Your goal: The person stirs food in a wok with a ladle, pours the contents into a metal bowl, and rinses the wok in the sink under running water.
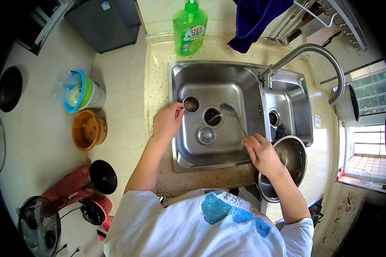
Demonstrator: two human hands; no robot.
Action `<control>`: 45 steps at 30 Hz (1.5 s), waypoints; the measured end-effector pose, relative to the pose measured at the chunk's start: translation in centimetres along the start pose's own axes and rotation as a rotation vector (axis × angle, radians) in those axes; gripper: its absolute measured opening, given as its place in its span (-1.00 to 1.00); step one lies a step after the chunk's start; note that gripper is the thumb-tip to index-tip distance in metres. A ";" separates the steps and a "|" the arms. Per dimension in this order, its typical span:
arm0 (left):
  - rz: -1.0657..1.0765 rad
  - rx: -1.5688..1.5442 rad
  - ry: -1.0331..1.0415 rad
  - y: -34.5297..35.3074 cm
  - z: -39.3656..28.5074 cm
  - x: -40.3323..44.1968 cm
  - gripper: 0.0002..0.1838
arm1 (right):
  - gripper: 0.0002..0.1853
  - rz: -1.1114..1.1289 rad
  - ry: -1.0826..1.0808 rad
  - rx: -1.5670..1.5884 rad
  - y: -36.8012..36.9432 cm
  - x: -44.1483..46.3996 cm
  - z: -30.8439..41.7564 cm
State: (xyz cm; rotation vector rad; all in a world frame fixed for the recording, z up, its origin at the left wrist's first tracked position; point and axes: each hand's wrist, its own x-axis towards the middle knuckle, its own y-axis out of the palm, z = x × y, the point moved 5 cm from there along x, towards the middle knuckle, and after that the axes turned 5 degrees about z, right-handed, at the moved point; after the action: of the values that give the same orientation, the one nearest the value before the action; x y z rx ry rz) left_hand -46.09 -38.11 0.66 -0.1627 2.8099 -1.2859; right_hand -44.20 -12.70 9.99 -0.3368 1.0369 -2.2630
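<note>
My left hand (167, 122) pinches the handle of a small metal cup (198, 104) over the left side of the large sink basin (191, 156). Brown, grainy stuff fills the cup. In my right hand (263, 155) is the thin handle of a metal spoon (228, 110), its bowl beside the uncovered drain (219, 121). A pale streak shows between bowl and drain; what it is I cannot make out. Just below the drain, a round metal strainer (206, 135) lies on the basin floor.
A steel pot (301, 156) sits under my right forearm at the sink's right front. The faucet (339, 70) arches over the smaller basin (287, 96), which has a dark scrubber (280, 132). Behind stand green dish soap (188, 32) and a hanging blue cloth (259, 21).
</note>
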 end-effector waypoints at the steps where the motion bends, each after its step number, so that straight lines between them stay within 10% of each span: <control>1: -0.028 -0.040 -0.011 -0.2 0.2 -0.3 -0.87 | -0.80 0.045 -0.026 -0.069 0.4 -0.2 0.1; 10: -0.066 -0.119 -0.005 -0.9 0.0 -1.7 -0.87 | -0.76 0.085 -0.073 -0.134 2.2 -0.9 0.9; 17: -0.130 -0.404 0.051 -1.0 -1.9 -2.0 -0.89 | -0.94 -0.378 0.251 0.402 0.3 -2.7 -1.4; 22: 0.239 -0.611 0.029 3.2 -4.3 -3.1 -0.93 | -0.78 -0.889 0.394 0.964 -3.1 -8.6 -2.0; 30: 0.968 -1.119 -0.065 12.0 -14.3 -10.5 -0.75 | -0.81 -1.479 0.301 0.938 -6.5 -23.5 2.2; 45: 0.637 -1.022 0.159 12.5 -18.3 -14.5 -0.77 | -0.75 -1.535 0.177 1.058 4.5 -35.2 9.9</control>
State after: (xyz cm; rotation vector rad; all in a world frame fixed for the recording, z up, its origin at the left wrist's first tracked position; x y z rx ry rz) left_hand -34.17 -14.55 3.18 0.7556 2.9298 0.2986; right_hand -10.36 1.39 13.96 -0.5314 -0.8998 -3.7212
